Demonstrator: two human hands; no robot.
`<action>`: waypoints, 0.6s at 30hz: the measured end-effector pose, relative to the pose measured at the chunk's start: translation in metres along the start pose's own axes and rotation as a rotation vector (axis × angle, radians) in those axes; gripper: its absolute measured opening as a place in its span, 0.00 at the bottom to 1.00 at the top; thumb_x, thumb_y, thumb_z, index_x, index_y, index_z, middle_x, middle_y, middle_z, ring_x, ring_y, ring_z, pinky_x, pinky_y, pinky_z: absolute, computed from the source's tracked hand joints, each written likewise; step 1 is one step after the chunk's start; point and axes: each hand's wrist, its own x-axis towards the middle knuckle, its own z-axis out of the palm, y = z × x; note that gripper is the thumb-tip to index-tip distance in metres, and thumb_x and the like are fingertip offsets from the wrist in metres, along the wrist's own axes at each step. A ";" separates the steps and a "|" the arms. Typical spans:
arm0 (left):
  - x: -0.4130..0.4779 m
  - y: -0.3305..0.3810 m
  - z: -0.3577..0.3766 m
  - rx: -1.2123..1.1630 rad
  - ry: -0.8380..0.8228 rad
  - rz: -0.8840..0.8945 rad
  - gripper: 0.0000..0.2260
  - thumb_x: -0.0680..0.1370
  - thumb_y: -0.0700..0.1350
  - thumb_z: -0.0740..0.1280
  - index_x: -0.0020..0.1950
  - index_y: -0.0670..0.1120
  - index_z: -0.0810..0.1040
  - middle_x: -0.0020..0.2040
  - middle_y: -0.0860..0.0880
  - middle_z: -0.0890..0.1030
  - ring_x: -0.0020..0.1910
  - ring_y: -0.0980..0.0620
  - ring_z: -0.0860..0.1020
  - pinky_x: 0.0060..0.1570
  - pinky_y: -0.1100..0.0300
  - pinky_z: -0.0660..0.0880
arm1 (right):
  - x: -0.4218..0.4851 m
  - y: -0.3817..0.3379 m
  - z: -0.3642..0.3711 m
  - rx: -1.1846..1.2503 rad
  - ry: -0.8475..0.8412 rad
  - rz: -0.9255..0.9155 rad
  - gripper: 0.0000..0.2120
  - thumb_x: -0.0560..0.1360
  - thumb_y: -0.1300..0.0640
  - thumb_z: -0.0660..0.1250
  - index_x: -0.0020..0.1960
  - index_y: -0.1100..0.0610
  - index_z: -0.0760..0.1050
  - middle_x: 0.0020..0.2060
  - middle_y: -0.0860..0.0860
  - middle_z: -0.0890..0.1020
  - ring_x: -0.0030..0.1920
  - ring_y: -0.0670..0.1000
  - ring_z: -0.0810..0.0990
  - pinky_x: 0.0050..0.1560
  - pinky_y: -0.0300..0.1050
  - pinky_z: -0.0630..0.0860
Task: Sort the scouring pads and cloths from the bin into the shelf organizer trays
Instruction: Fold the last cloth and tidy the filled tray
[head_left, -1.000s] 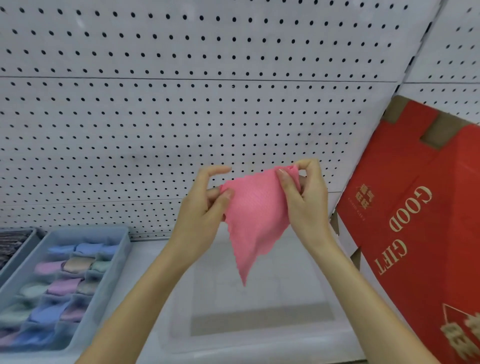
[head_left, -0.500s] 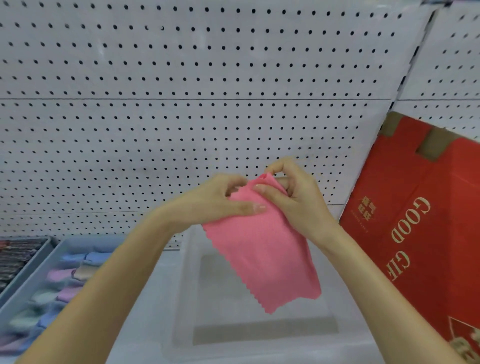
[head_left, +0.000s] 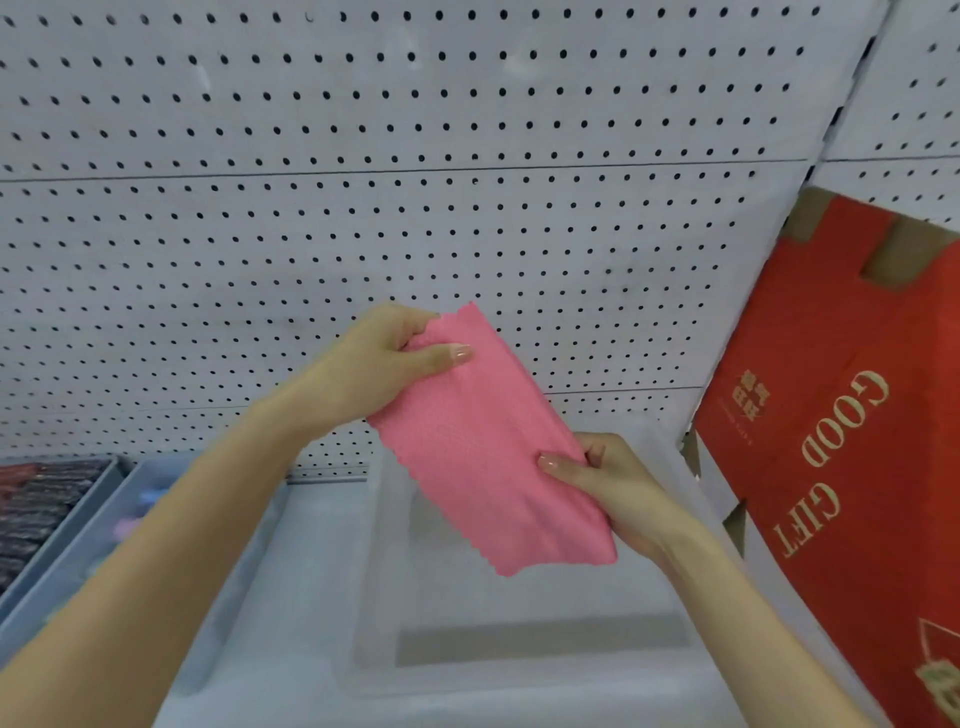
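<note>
1. A white perforated pegboard wall (head_left: 363, 234) fills the background, rising behind a pale shelf (head_left: 291, 597).
2. A clear plastic bin (head_left: 371, 571) sits on the shelf in the middle, directly under the hands.
3. The thin pink cloth (head_left: 488, 452), zigzag-cut along its edges, is held in the air above the bin. It lies fairly flat and slants from upper left to lower right.
4. The left hand (head_left: 384, 364) pinches the cloth's upper end, thumb lying across the front and fingers curled behind.
5. The right hand (head_left: 618, 493) pinches the lower right edge, thumb on the front. The two hands are apart, with the cloth spanning between them.
6. A blue-grey plastic organizer tray (head_left: 67, 582) lies at the left of the shelf, its contents only blurred pastel shapes. A second tray (head_left: 83, 501) at the far left holds dark items.
7. A red cardboard box (head_left: 841, 467) printed "GOOD GIFT" in gold leans at the right, just beside the bin.
</note>
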 end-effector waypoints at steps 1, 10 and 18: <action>-0.002 -0.005 -0.002 0.005 0.030 -0.008 0.13 0.79 0.46 0.66 0.37 0.41 0.78 0.29 0.52 0.76 0.27 0.57 0.73 0.26 0.67 0.68 | -0.001 0.003 -0.004 -0.005 0.011 0.010 0.16 0.69 0.51 0.72 0.45 0.65 0.81 0.42 0.57 0.83 0.42 0.54 0.80 0.44 0.46 0.76; -0.023 -0.067 0.016 -0.029 0.232 -0.155 0.24 0.70 0.56 0.67 0.37 0.33 0.68 0.32 0.46 0.67 0.31 0.51 0.64 0.33 0.58 0.62 | -0.011 0.015 -0.021 -0.047 -0.036 0.139 0.24 0.75 0.41 0.62 0.35 0.60 0.81 0.32 0.52 0.78 0.33 0.48 0.75 0.37 0.38 0.70; -0.073 -0.145 0.043 -0.050 0.341 -0.363 0.16 0.77 0.48 0.69 0.31 0.45 0.71 0.26 0.52 0.66 0.25 0.56 0.64 0.22 0.67 0.59 | -0.012 0.056 -0.019 -0.200 -0.017 0.201 0.05 0.73 0.62 0.71 0.40 0.62 0.78 0.28 0.48 0.78 0.30 0.44 0.75 0.33 0.34 0.71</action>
